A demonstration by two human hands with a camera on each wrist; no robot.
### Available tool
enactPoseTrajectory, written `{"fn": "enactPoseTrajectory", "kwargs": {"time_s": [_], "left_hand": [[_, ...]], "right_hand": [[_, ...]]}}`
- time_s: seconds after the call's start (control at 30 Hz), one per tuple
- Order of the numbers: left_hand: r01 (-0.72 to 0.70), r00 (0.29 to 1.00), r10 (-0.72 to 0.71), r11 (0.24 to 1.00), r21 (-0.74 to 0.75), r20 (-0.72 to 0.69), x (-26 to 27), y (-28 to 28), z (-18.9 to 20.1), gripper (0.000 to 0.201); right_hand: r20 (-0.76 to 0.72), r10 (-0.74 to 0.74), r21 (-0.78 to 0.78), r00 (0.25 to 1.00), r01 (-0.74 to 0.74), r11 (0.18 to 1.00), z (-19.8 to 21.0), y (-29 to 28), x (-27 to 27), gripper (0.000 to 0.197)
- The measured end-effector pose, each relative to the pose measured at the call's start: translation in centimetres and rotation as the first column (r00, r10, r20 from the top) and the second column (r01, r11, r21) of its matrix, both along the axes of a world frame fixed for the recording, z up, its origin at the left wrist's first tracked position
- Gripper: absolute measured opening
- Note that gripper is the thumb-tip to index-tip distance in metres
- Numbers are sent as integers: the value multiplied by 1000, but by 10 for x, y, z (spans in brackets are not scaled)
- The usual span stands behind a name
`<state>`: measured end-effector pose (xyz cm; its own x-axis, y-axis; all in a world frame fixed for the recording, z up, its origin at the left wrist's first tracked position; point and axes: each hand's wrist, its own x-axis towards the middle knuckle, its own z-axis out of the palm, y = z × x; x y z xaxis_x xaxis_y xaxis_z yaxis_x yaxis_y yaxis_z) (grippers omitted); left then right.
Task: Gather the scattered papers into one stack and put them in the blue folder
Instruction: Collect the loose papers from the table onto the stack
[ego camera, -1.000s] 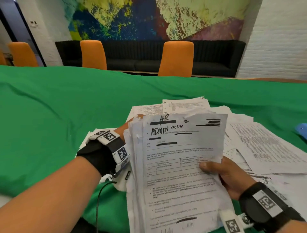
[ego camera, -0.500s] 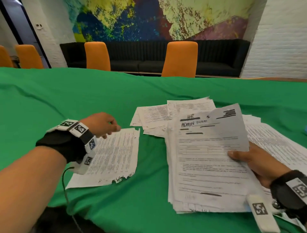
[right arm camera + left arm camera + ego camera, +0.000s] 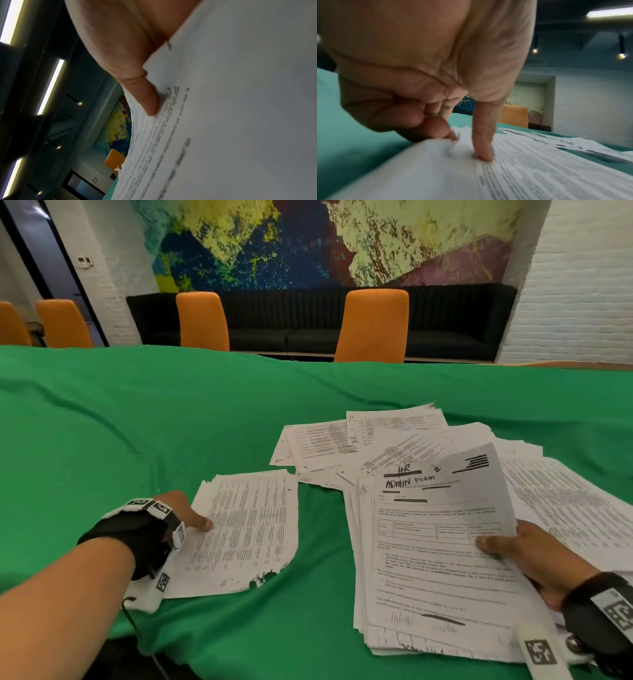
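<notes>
A thick paper stack (image 3: 435, 559) topped by a sheet reading "HR ADMIN FORM" lies on the green cloth at the right. My right hand (image 3: 507, 549) grips its right edge, thumb (image 3: 147, 102) on top and fingers hidden beneath. To the left lies a loose printed sheet (image 3: 246, 532) with a torn bottom edge. My left hand (image 3: 195, 520) pinches its left edge: the thumb (image 3: 483, 148) presses on top and the curled fingers (image 3: 433, 127) sit at the rim. More scattered papers (image 3: 342, 443) lie behind and to the right (image 3: 565, 501). No blue folder is in view.
The green tablecloth (image 3: 137, 440) is wrinkled and stretches far to the left and back. Orange chairs (image 3: 373, 326) stand along the table's far side before a black sofa (image 3: 291, 316). The table's near edge runs below my left forearm.
The stack has come down from an upright hold to lie on the table at the right. My left hand let go of it, moved left and took the loose sheet's edge.
</notes>
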<state>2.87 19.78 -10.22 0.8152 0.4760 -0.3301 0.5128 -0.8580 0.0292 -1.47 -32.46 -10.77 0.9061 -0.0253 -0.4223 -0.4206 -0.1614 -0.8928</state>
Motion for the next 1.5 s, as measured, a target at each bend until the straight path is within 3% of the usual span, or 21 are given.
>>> {"fn": "enactPoseTrajectory", "kwargs": {"time_s": [0.1,0.23,0.37,0.47,0.57,0.7,0.8,0.9,1.03,1.13,1.2,1.27,1.4,1.5], "left_hand": [[-20,999,20,1000,-17,26,6,-4,-4,45],[55,997,-56,998,12,47,6,-17,-4,32],[124,954,-55,968,-219,294,6,-23,5,6],[222,890,-18,889,-399,455,3,-30,22,13],[327,817,99,732,-598,567,-7,-47,52,19],[452,767,249,443,-774,591,-25,-84,90,24],[504,791,277,211,-838,546,-38,-120,106,37],[493,832,272,35,-869,483,-44,-149,110,39],[439,881,243,-98,-893,406,-45,-177,106,35],[418,891,249,-119,-901,380,-43,-190,101,34],[411,899,217,-122,-903,380,-43,-194,99,44],[469,874,178,-61,-881,453,-41,-198,96,43],[606,771,130,148,-781,623,-36,-205,82,43],[612,758,127,202,-765,640,-37,-208,70,48]], "right_hand": [[2,-6,15,1000,6,1000,-2,0,-1,29],[24,-5,36,1000,4,999,1,1,-5,30],[112,-10,125,994,-4,992,18,-1,-12,27],[216,-83,312,973,12,950,36,-4,-13,29],[264,-150,473,953,7,881,49,-4,-9,43],[317,-158,563,935,-51,825,62,7,-9,48],[333,-117,583,936,-107,805,65,20,-7,48],[299,-99,584,949,-100,806,62,34,-2,48],[220,-91,597,971,-60,800,53,45,3,49],[181,-99,593,978,-28,805,46,46,4,51],[188,-135,572,973,3,820,43,43,3,47],[238,-179,530,955,26,848,43,42,3,40],[453,-196,404,870,-4,915,50,46,-2,36],[550,-143,351,823,-72,934,47,47,-7,41]]}}
